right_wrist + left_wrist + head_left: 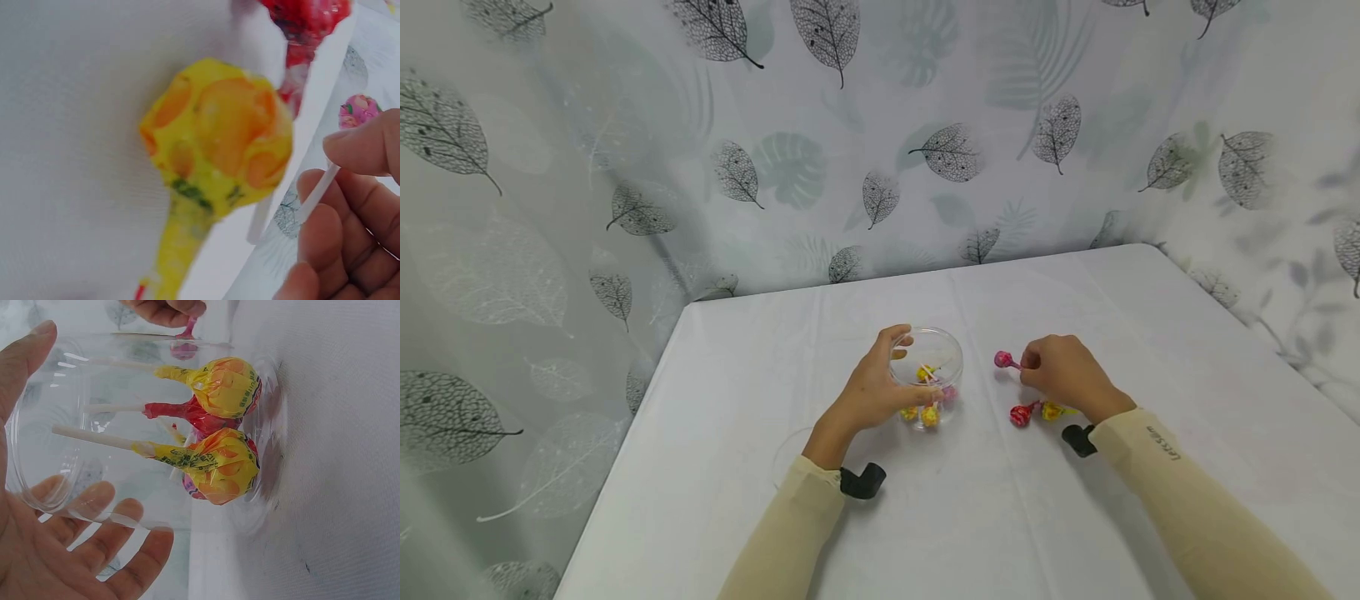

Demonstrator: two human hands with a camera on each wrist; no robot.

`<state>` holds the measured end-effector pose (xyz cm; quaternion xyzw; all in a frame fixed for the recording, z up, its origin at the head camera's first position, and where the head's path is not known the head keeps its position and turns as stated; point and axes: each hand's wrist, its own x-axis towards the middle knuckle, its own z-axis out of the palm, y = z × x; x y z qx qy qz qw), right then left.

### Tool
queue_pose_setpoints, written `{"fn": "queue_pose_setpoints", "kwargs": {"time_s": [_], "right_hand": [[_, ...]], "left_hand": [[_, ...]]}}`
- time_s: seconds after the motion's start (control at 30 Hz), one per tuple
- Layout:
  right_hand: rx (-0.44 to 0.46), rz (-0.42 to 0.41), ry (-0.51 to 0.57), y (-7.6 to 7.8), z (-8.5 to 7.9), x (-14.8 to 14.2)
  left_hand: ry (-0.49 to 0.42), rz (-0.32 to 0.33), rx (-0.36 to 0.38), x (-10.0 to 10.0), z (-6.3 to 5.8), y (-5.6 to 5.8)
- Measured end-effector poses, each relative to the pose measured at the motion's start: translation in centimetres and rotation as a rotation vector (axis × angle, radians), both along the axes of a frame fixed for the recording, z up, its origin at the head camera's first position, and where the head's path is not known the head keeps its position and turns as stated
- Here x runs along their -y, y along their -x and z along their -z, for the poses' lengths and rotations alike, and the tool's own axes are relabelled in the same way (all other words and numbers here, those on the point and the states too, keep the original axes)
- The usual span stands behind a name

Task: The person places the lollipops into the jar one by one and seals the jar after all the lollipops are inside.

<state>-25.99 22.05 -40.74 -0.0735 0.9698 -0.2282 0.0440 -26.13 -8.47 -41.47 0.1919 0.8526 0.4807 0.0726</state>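
Note:
My left hand (872, 385) holds a clear round jar (961, 360) near the table's middle, thumb on the near side and fingers on the far side. Inside lie several wrapped lollipops; the left wrist view shows two yellow lollipops (225, 465) with a red one (212, 420) between them, sticks toward the jar's mouth. To the right of the jar, my right hand (1067, 371) pinches a pink lollipop (1003, 359) by its white stick (320, 192), between thumb and fingers. Close below that hand lie a red lollipop (1020, 415) and a yellow lollipop (1052, 411).
A clear round lid (777, 458) lies on the table left of the jar, partly behind my left forearm. White cloth covers the table (940, 533). A leaf-print curtain (880, 117) hangs along the back and sides.

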Motion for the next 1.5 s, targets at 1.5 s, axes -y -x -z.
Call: {"fn": "queue_pose_setpoints", "kwargs": {"time_s": [1.5], "right_hand": [[-0.175, -0.193, 0.301, -2.4, -7.1, 7.7]], "left_hand": [[-0.005, -0.026, 0.032, -0.1, -0.5, -0.2]]}}
